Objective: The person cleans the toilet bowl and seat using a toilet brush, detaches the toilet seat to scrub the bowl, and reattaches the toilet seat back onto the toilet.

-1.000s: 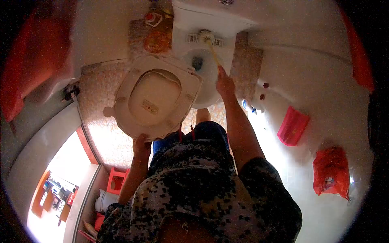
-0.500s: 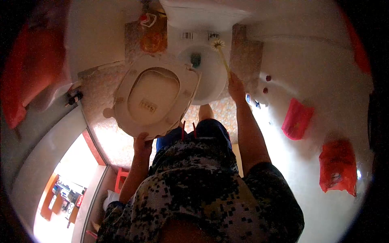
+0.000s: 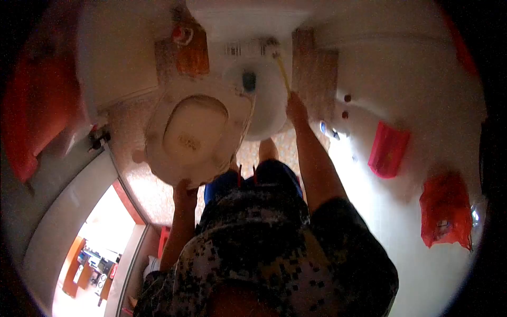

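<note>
Yellow-handled brush (image 3: 283, 73), white seat (image 3: 237, 116) in hands (image 3: 297, 110); seat label (image 3: 188, 142) illegible.

A red bag (image 3: 446, 214) hangs near a pink holder (image 3: 388, 150) on the pale wall (image 3: 391, 74).

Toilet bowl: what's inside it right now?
Inside the bowl: a dark patch, too blurred to identify. The toilet seat in the left hand overlaps the bowl's left edge, hiding what's there.

Doorway (image 3: 130, 203), one, brightly lit. Furniture (image 3: 72, 267), orange-brown, visible through doorway. Floor (image 3: 154, 196), mottled pebble pattern, glare beside doorway. Wall (image 3: 377, 232), pale, across floor from doorway; hung with pink holder (image 3: 388, 150), red plastic bag (image 3: 446, 211).
</note>
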`<move>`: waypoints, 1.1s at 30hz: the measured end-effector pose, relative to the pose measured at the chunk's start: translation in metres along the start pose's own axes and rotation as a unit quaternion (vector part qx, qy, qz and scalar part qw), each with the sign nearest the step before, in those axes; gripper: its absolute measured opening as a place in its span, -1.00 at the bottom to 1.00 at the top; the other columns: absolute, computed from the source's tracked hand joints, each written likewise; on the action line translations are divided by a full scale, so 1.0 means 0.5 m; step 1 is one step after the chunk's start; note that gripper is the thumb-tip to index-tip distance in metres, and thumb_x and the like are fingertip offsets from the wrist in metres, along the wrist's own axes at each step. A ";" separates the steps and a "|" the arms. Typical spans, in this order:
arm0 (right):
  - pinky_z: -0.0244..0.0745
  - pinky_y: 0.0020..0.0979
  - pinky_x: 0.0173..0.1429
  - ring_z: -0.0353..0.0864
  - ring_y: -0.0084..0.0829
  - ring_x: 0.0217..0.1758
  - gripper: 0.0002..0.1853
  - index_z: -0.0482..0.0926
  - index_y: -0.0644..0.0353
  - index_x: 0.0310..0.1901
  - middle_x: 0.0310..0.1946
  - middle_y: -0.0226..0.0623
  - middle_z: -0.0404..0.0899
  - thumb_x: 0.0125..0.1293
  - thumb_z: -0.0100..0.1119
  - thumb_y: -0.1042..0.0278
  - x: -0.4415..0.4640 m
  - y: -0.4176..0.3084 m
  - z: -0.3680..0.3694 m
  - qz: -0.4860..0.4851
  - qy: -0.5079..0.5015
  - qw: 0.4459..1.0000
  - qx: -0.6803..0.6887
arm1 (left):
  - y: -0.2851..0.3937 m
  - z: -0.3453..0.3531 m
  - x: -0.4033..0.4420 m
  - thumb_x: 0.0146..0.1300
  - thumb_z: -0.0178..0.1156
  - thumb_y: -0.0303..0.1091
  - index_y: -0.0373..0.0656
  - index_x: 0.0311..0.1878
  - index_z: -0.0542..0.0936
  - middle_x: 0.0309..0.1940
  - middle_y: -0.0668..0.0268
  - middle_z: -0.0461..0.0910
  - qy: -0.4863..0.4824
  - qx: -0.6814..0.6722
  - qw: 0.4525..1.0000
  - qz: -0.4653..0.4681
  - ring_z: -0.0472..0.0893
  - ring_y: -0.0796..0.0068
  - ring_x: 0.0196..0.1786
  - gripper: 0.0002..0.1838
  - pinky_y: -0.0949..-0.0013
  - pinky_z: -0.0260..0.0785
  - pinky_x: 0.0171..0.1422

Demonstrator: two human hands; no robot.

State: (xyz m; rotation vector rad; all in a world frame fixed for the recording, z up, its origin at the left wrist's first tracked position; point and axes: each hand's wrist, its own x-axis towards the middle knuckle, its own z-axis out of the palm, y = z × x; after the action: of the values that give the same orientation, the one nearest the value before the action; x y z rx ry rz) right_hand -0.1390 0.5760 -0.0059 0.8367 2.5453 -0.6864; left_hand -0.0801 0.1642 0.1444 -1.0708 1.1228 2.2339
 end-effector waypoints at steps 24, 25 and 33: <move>0.28 -0.17 0.10 0.46 -0.07 -0.02 -0.63 0.40 0.01 0.08 -0.07 -0.08 0.49 0.28 -0.23 0.17 0.046 -0.110 -0.002 -0.019 -0.084 0.993 0.076 | 0.014 -0.040 0.019 -0.13 0.14 -0.46 -0.18 0.20 0.18 0.12 0.09 0.28 0.038 0.016 0.999 -0.028 0.32 0.03 0.15 -0.29 -0.10 0.28 0.17; 0.27 -0.15 0.12 0.44 -0.06 0.01 -0.62 0.40 -0.02 0.09 -0.04 -0.08 0.47 0.28 -0.23 0.16 0.055 -0.049 -0.017 -0.026 -0.060 0.997 0.050 | 0.014 -0.043 0.020 -0.13 0.14 -0.46 -0.18 0.20 0.18 0.11 0.09 0.28 0.034 0.006 0.999 -0.028 0.33 0.03 0.15 -0.29 -0.10 0.29 0.16; 0.42 -0.12 -0.03 0.53 -0.13 -0.08 -0.61 0.27 0.04 0.17 -0.01 -0.07 0.46 0.33 -0.22 0.20 0.165 -0.176 -0.108 -0.044 -0.153 0.957 -0.242 | 0.000 -0.059 0.026 -0.13 0.08 -0.57 -0.10 0.25 0.11 0.14 0.10 0.24 0.032 -0.014 0.999 -0.007 0.32 0.03 0.16 -0.24 -0.03 0.33 0.17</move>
State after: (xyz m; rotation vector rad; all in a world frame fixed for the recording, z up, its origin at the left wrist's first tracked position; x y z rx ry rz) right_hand -0.2669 0.5806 0.0269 0.4143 2.3221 -0.1757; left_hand -0.0750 0.1407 0.1231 -1.1651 1.1107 2.2250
